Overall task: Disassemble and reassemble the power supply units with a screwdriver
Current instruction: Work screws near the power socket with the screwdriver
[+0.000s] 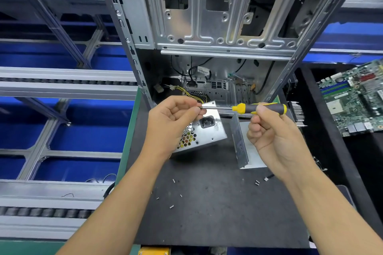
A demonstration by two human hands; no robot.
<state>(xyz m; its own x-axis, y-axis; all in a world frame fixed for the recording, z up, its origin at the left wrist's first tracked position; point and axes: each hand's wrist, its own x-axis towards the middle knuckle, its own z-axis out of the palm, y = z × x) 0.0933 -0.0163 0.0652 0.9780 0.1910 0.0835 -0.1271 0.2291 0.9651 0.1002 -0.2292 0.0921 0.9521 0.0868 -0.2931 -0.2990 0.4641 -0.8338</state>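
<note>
A black and yellow screwdriver (261,108) lies level in the air above the mat, tip pointing left. My right hand (271,134) grips its handle. My left hand (174,119) pinches the tip of the metal shaft with curled fingers. Below them a silver power supply unit (205,130) rests on the black mat, tilted, its socket face up and yellow wires running into the case. A bent metal cover (241,147) stands to its right. Several small screws (173,180) lie loose on the mat.
An open computer case (217,27) stands behind the power supply. A green motherboard (354,97) lies at the right. A heatsink (298,112) sits beside the case. Conveyor rails and blue bins (62,89) fill the left. The black mat (217,213) has a green table edge at its left.
</note>
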